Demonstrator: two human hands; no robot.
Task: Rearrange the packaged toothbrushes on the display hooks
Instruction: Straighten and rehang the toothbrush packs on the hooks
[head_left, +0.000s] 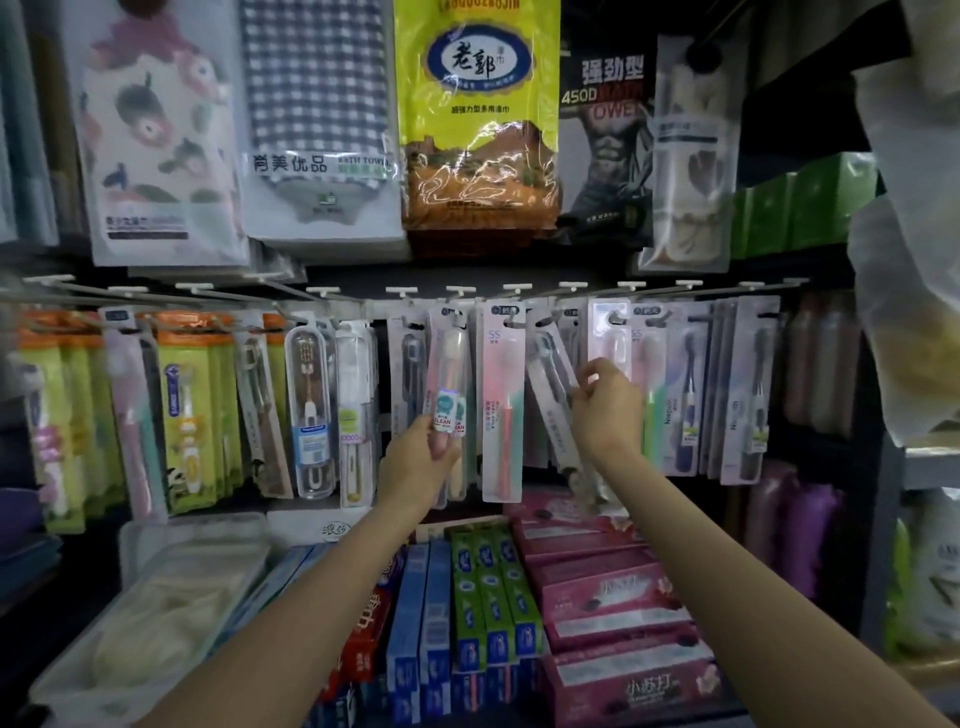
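Observation:
A row of packaged toothbrushes hangs from white display hooks (460, 292) across the middle of the shelf. My left hand (422, 457) grips the lower part of a pink toothbrush pack with a "CLEAN" label (445, 379), which hangs from a centre hook. My right hand (605, 410) pinches a tilted grey toothbrush pack (548, 374) whose top sits at a hook. Between the two hands hangs a pink and green "SS" toothbrush pack (502, 405). More packs hang to the right (691, 389) and left (311, 405).
Packaged towels (478, 119) hang above the hooks. Toothpaste boxes (498, 597) and pink boxes (613, 587) fill the shelf below the hands. A white tray (156, 597) sits at lower left. Plastic-wrapped goods (909, 260) crowd the right side.

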